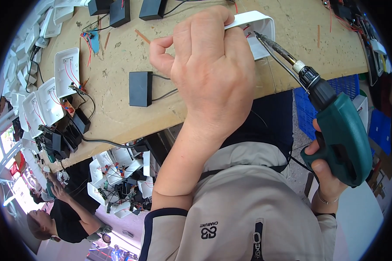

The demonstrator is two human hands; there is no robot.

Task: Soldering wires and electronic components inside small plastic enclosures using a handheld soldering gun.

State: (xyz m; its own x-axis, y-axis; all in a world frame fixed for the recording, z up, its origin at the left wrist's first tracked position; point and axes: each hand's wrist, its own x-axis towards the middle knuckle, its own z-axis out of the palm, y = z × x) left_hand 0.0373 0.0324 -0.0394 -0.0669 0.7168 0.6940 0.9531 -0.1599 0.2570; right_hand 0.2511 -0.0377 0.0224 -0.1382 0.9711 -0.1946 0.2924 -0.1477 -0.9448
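The right hand [329,177] is wrapped around the handle of a green soldering gun [347,137], whose long tip slants up and leftward into an open white casing [269,32], close to the red wires inside it. The casing is tilted above the far part of the desk [113,56], beyond the person's lap. The left hand [215,65] is bent over, its fingers curled and pinching the casing's near-left rim; the fingertips are mostly hidden, so how the thumb sits cannot be told. This hand and its wrist stand in the way of the desk's middle, and they cover the ends of two dark cords that run from a black box [140,89] lying just to their left.

Farther left, white shells [67,69] with thin red wires stand near the desk's edge, with small circuit boards and more black units crowded against them. Below that edge, a heap of white housings [146,188] is tangled with boards and wires. Beyond the left hand, a blue scrap [94,43] and two dark boxes [119,14] [151,9] lie toward the far side. A blue crate [305,115] is under the desk at right. Off to the far left, a co-worker [69,219] in black is at the same desk, near a large pile of white parts [19,65].
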